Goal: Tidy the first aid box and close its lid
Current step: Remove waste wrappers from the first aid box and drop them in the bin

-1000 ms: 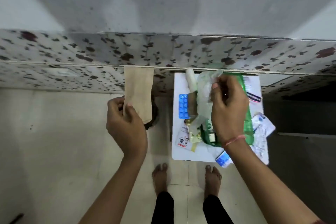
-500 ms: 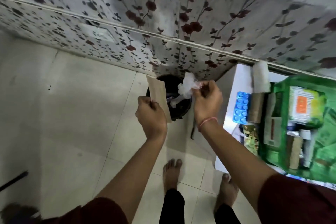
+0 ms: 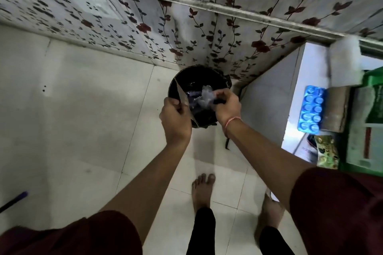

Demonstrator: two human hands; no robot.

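Observation:
Both my hands are over a black waste bin that stands on the floor against the wall. My left hand grips a flat brown paper piece, held edge-on over the bin. My right hand pinches a crumpled clear plastic wrapper above the bin's opening. At the far right edge, the green first aid box sits open on a white table, only partly in view.
On the table beside the box lie a blue blister pack, a brown cardboard piece, a white roll and a green printed sachet. My bare feet stand on pale floor tiles. A dark stick lies at the lower left.
I turned left from the table to the bin. Both hands carried the paper and the plastic wrapper down over the bin's opening.

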